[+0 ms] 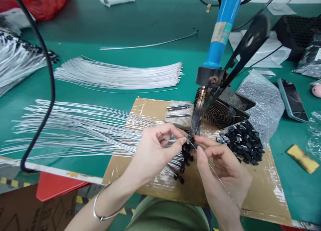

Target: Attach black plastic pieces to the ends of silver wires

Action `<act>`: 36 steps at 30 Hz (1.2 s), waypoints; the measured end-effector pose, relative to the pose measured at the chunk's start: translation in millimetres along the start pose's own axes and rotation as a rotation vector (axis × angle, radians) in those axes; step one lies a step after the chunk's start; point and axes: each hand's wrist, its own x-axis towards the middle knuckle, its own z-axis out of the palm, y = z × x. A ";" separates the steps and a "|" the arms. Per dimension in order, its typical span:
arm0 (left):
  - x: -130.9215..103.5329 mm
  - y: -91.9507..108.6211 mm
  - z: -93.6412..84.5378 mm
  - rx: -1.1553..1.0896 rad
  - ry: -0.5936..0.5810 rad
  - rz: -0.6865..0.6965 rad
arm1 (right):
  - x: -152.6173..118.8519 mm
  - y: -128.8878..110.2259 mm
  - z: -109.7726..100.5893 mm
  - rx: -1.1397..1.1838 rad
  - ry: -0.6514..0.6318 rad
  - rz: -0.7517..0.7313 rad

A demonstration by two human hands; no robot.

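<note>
1. The green table (140, 27) is carrying everything, with a cardboard sheet (263, 187) lying under the work.
2. Loose white cables (75, 127) are fanning across the table and onto the cardboard, their black ends (181, 180) lying just below the fingers.
3. A blue-handled soldering iron (220, 33) is slanting down, its tip (196, 119) reaching between both hands.
4. The left hand (152, 154) and right hand (224, 172) are both pinching, thumb against finger.
5. A heap of black parts (244, 140) is resting beyond the right hand.
6. The right grip is holding a thin wire (220, 181), which is running toward the tip.
7. The left grip is holding what seems a small metallic piece (187, 136) beside the tip; the step in hand is apparently joining wire and piece there, and the next move is probably calling for steady fingers.
</note>
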 end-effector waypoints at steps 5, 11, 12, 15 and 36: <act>0.9 0.1 -0.3 0.009 0.002 0.008 | 0.4 -0.6 -0.9 0.000 -0.016 0.010; 1.0 -0.3 1.2 0.013 -0.005 0.003 | 0.0 0.6 -0.5 -0.017 -0.004 -0.003; 0.7 -0.4 1.5 0.013 0.000 0.004 | -0.2 0.7 -0.3 -0.022 -0.004 -0.006; -0.3 -0.6 1.8 0.009 0.010 0.005 | -1.2 1.2 0.2 -0.033 -0.003 -0.019; 1.4 -1.3 0.9 -0.017 0.014 0.020 | -2.9 4.5 1.9 -0.052 0.010 -0.104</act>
